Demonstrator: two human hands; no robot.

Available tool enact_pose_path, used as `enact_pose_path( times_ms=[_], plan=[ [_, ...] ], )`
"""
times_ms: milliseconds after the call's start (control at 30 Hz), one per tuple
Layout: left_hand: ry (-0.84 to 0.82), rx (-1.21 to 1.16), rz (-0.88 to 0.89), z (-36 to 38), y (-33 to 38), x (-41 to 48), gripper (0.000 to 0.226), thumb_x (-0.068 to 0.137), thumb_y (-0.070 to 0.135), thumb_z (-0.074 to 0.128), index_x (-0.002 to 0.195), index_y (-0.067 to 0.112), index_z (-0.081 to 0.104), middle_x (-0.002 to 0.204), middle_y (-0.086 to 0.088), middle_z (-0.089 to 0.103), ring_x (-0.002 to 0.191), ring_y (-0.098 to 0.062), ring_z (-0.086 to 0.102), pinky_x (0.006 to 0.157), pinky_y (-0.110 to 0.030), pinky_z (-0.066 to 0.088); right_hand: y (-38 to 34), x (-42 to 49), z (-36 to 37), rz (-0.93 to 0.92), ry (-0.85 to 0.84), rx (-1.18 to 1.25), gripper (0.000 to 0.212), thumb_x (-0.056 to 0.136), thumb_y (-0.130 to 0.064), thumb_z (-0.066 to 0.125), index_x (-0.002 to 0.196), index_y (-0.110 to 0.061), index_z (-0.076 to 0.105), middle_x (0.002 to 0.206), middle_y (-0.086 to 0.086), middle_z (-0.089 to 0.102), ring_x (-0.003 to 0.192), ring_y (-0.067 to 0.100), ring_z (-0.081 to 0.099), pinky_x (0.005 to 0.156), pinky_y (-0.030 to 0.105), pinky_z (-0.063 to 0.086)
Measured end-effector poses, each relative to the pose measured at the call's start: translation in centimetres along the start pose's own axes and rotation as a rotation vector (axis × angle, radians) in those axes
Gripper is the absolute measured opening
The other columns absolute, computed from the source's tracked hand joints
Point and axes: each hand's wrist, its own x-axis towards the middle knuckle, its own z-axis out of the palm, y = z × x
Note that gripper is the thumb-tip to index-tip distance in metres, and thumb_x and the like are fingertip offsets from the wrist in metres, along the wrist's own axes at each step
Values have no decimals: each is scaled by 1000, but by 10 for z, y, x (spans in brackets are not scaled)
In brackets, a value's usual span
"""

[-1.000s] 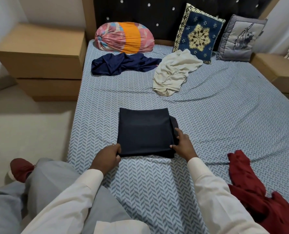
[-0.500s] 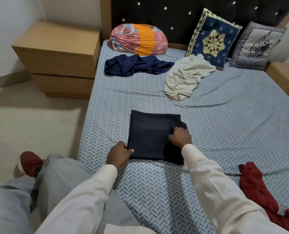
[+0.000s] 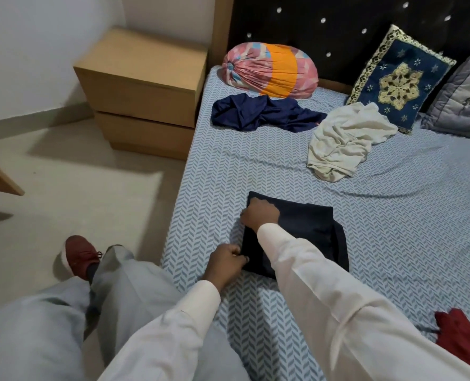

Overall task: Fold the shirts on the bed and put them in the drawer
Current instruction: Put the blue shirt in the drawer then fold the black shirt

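Right hand point(image 3: 260, 215) has crossed from the right edge of the folded dark shirt point(image 3: 305, 237) to its far-left corner, and the shirt lies flat on the bed point(image 3: 393, 215) near the left side. Drawer unit point(image 3: 143, 86) stands beside the bed's head end with both fronts closed; loose on the bed are a cream shirt point(image 3: 343, 144) and a navy shirt point(image 3: 264, 112) up top, and a red shirt point(image 3: 459, 339) at near right. Right fingers curl over the folded shirt's left edge, grasping it, while the left hand point(image 3: 225, 261) pinches its near-left corner.
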Motion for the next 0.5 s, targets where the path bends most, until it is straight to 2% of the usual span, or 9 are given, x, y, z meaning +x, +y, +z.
enact_pose_path(
  times_ms=[133,233,367,433,500],
  plan=[
    [106,-256,-116,-49,2,2,18,75,20,67,59,19,59,58,-4,57,57,-17,52,62,-29,43,-43,14,-11,-31,46,141,26,88,-24,51,110,-11,58,116,12,65,107,33,62,75,33,42],
    [309,-246,-120,-97,0,6,12,70,22,70,61,15,69,55,1,64,57,-18,56,62,-30,45,-83,23,-13,-107,52,234,19,90,-25,50,103,-11,54,110,12,64,103,33,62,73,33,41],
    [483,-23,-178,-133,-10,9,11,79,22,66,84,16,74,93,-1,74,89,-23,66,80,-30,50,-105,35,-2,-298,-54,262,19,91,-21,47,102,-13,61,108,11,67,103,31,62,79,35,47],
    [496,243,-180,-130,-15,11,26,81,22,62,106,15,66,114,-7,65,102,-31,60,85,-35,49,-96,36,0,-416,-88,223,24,90,-17,49,107,-16,65,115,9,67,109,29,61,90,36,50],
    [482,562,-121,-116,-14,9,44,82,23,63,123,11,51,124,-13,50,110,-36,52,90,-42,46,-75,36,-3,-477,-82,212,26,90,-13,52,110,-18,68,117,6,69,108,26,62,94,34,48]
  ],
)
